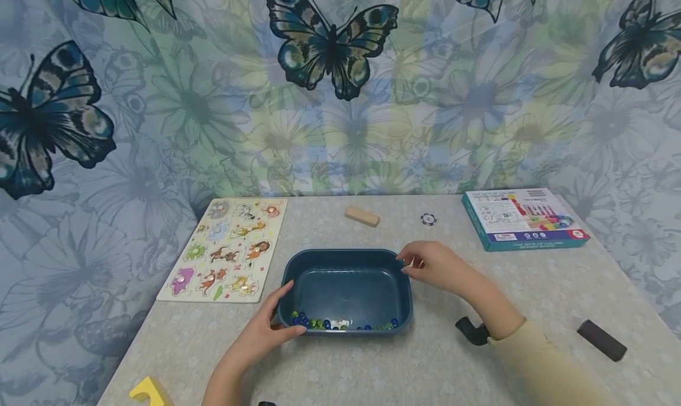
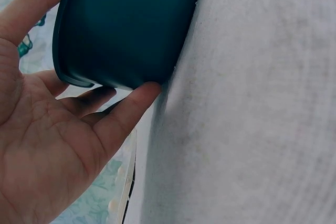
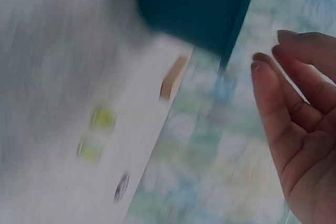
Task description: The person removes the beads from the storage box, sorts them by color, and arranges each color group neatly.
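Observation:
A dark blue plastic tub (image 1: 346, 288) stands on the table, with blue and green marbles (image 1: 319, 323) gathered along its near wall. My left hand (image 1: 266, 323) grips the tub's left end, thumb at the near rim and fingers along the side. In the left wrist view, the left hand (image 2: 58, 124) has a fingertip low on the tub's outer wall (image 2: 131, 30). By the far right corner of the tub is my right hand (image 1: 433, 267), fingers loosely bent. The right wrist view shows nothing between the right hand's (image 3: 299, 103) fingers. Two blurred yellow-green marbles (image 3: 103, 118) lie on the table there.
An animal puzzle board (image 1: 229, 249) lies left of the tub. Behind it are a wooden block (image 1: 362, 216) and a poker chip (image 1: 428, 219). A game box (image 1: 524, 220) sits at the far right. A black curved piece (image 1: 472, 331), dark block (image 1: 602, 340) and yellow piece (image 1: 151, 391) lie nearer.

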Demonstrator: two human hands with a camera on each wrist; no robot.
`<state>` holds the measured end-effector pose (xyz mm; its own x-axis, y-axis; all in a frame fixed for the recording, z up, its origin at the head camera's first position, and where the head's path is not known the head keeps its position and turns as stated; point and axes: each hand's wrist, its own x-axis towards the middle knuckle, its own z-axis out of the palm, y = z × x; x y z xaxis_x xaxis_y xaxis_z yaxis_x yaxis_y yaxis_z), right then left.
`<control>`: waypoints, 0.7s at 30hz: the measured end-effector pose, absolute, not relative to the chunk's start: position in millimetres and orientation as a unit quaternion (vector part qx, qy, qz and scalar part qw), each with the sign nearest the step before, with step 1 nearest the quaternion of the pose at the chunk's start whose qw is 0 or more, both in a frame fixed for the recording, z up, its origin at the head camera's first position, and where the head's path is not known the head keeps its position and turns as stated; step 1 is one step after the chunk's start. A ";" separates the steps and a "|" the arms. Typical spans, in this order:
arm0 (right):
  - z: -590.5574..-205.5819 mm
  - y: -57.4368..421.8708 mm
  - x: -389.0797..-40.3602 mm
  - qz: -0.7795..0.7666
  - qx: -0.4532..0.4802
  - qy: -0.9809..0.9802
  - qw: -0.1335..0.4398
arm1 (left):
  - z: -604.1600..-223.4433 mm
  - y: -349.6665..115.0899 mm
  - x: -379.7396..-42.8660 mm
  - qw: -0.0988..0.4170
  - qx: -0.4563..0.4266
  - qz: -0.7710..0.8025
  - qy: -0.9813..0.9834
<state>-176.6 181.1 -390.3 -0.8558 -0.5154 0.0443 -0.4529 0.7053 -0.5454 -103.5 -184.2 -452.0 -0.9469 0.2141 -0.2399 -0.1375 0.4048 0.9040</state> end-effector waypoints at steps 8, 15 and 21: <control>-397.8 129.7 -163.8 -0.290 -0.364 0.878 0.111 | -452.3 -183.9 -103.5 0.158 0.022 0.544 0.824; -420.9 90.1 -161.8 -0.288 -0.390 0.855 0.185 | -452.1 -183.9 -104.1 0.158 0.023 0.543 0.824; -435.7 71.9 -158.2 -0.271 -0.399 0.847 0.224 | -453.2 -183.5 -103.7 0.159 0.023 0.544 0.824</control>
